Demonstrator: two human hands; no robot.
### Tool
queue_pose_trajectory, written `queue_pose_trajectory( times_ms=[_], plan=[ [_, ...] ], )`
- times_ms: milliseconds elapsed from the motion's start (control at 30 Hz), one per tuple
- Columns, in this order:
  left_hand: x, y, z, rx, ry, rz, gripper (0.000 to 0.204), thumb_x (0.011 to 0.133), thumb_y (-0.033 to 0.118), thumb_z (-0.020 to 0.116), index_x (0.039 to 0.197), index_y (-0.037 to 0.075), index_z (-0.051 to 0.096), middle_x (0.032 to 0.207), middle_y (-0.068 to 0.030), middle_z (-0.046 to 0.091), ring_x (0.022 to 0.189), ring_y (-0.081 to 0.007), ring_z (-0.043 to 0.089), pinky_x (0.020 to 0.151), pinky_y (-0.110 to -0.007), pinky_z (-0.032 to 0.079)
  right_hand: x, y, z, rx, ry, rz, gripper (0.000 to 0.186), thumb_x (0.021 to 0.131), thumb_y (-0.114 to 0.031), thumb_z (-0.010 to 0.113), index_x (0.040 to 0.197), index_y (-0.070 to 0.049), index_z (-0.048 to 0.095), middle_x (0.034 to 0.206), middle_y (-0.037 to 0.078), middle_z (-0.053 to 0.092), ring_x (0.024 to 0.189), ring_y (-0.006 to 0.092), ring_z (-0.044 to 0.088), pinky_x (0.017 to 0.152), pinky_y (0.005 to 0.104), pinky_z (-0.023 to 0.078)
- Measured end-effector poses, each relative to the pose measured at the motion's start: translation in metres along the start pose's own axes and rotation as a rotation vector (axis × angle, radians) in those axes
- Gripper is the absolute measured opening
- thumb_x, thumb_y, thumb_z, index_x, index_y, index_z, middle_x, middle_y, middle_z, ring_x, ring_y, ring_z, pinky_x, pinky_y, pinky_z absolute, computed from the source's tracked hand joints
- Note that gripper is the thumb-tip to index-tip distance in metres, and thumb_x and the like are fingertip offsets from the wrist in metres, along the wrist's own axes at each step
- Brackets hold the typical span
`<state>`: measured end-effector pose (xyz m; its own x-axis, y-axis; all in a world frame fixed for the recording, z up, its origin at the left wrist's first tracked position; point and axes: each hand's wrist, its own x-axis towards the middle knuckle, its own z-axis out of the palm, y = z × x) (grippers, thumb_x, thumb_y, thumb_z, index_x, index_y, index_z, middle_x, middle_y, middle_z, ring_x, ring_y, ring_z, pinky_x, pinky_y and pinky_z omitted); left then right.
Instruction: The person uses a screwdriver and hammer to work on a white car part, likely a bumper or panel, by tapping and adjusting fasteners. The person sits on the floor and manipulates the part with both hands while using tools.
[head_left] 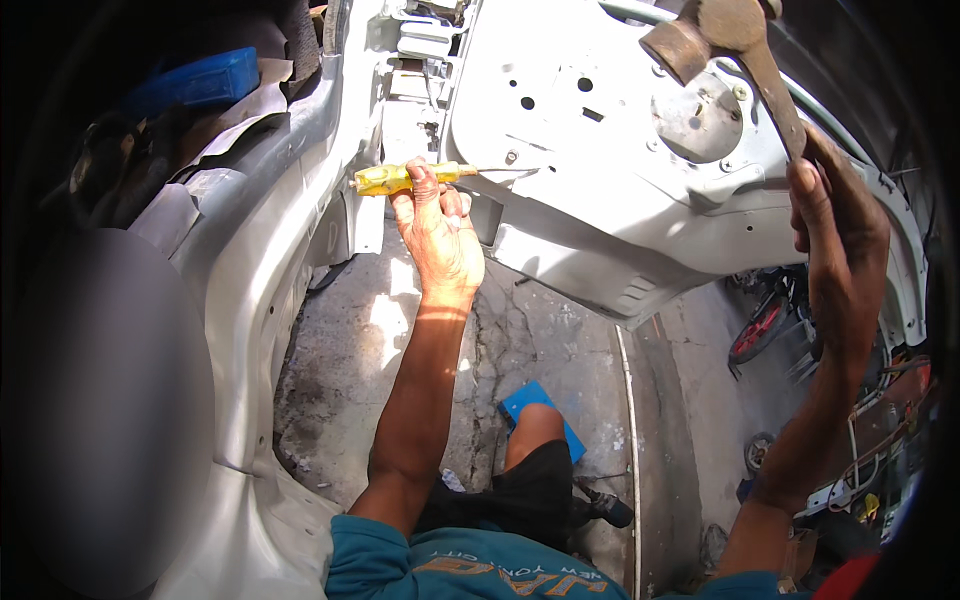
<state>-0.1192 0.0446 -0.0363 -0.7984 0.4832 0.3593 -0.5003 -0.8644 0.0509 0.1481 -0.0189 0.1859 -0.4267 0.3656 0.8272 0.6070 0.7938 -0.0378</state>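
Note:
My left hand point(437, 240) grips a screwdriver point(415, 179) by its worn yellow handle. The thin shaft points right, across the bare inner panel of a white vehicle door point(600, 170); whether the tip touches the metal I cannot tell. Raised on the right, my right hand point(840, 215) is closed round the handle of a rusty ball-peen hammer point(735, 35). The hammer's head is up over the door's upper right part, near a large round opening, well apart from the screwdriver.
A silver-white door frame point(245, 330) curves down the left side. Beyond it lies a blue case point(195, 85). Below, a blue flat object point(535, 400) rests by my knee on cracked concrete point(520, 335). A motorcycle wheel point(760, 328) and clutter stand at the right.

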Motion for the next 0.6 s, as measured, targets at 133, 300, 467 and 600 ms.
queue_pose_trajectory(
  times_ms=[133,300,467,600],
  plan=[
    [-0.007,0.006,-0.011,0.032,0.01,-0.048,0.025,0.103,0.028,0.068,0.1,0.004,0.062,0.08,-0.003,0.057,0.049,-0.0036,0.035,0.054,-0.023,0.035,-0.095,0.016,0.011,0.45,0.056,0.35,0.042,0.106,-0.027,0.06,0.131,0.007,0.063,0.074,0.001,0.057,0.063,0.0057,0.049,0.056,0.0215,0.04],
    [-0.007,0.009,-0.027,0.052,0.015,-0.069,0.025,0.105,0.026,0.065,0.107,0.001,0.063,0.081,-0.0075,0.063,0.046,-0.0032,0.032,0.052,-0.021,0.032,-0.191,0.037,0.05,0.673,0.04,0.596,0.044,0.106,-0.026,0.061,0.129,0.011,0.058,0.073,0.002,0.056,0.059,0.0066,0.049,0.053,0.0221,0.041],
    [-0.016,-0.006,-0.026,0.078,0.118,-0.12,0.024,0.104,0.022,0.066,0.104,-0.002,0.064,0.073,-0.0058,0.061,0.045,-0.0032,0.032,0.054,-0.023,0.035,-0.239,0.037,0.08,0.9,-0.02,0.82,0.042,0.106,-0.025,0.061,0.128,0.01,0.057,0.07,0.003,0.056,0.059,0.0086,0.052,0.053,0.0241,0.044],
    [-0.018,-0.011,-0.031,0.056,0.143,-0.142,0.024,0.103,0.022,0.067,0.1,-0.002,0.064,0.065,-0.0029,0.056,0.045,-0.0034,0.031,0.057,-0.024,0.037,-0.253,0.033,0.095,0.909,-0.076,0.913,0.039,0.105,-0.026,0.061,0.126,0.007,0.058,0.069,0.001,0.055,0.058,0.0079,0.052,0.054,0.0236,0.045]
  ],
)
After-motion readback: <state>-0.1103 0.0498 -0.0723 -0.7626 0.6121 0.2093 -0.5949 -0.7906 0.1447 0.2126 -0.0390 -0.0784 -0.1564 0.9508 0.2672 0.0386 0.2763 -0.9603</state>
